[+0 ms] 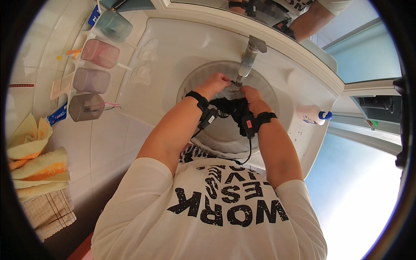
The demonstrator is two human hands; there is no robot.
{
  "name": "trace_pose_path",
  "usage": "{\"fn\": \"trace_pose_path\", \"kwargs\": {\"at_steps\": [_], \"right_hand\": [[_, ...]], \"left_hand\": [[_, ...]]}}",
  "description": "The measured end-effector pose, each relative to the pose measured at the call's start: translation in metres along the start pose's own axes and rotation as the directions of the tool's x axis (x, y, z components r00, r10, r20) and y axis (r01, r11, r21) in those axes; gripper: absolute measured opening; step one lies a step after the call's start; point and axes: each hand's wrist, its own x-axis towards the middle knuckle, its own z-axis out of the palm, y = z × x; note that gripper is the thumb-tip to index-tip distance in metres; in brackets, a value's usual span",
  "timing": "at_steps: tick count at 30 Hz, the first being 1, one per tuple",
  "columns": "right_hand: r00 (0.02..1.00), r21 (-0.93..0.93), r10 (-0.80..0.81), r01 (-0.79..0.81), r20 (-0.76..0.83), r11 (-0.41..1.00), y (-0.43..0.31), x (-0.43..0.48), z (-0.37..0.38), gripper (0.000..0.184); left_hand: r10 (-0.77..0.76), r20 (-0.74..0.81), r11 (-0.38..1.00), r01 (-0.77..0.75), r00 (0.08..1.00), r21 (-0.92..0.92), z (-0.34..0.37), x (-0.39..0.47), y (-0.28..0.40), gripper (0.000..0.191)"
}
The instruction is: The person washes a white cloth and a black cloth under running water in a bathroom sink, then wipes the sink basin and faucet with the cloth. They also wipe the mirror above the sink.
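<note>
A black cloth item (pixel 232 105) hangs into a ribbed, see-through basin (pixel 190 74) that sits in the white sink. Under the metal faucet (pixel 246 63), my left hand (pixel 218 83) pinches the far edge of the cloth between its fingertips. My right hand (pixel 253 97) grips the cloth on the other side, its fingers close to the spout. Between the two hands is a greyish, shiny patch; whether it is water or thin fabric I cannot tell. Both wrists carry black straps with small wired devices, which hide part of the cloth.
A pink lotion bottle (pixel 310 114) with a blue cap is on the right of the washbasin counter (pixel 162 84). Several tinted cups (pixel 100 53) line a wall rack at left, above hanging yellow towels (pixel 42 169). A mirror (pixel 269 16) rises behind the faucet.
</note>
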Motion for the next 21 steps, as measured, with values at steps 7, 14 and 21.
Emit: {"fn": "trace_pose_path", "kwargs": {"at_steps": [7, 14, 21], "right_hand": [[1.000, 0.065, -0.030, 0.030, -0.006, 0.997, 0.000, -0.014, 0.003, 0.030], [0.994, 0.163, 0.072, -0.057, -0.084, 0.985, -0.013, -0.029, 0.002, 0.023], [0.989, 0.424, 0.136, -0.099, -0.057, 0.900, -0.014, -0.029, -0.008, 0.031]], "left_hand": [[-0.032, -0.077, 0.999, 0.032, 0.997, -0.007, 0.005, 0.000, -0.008, 0.022], [-0.064, 0.020, 0.998, 0.064, 0.998, -0.009, -0.003, 0.001, -0.010, 0.029], [-0.042, 0.108, 0.941, 0.003, 0.993, 0.339, 0.002, 0.005, -0.019, 0.041]]}}
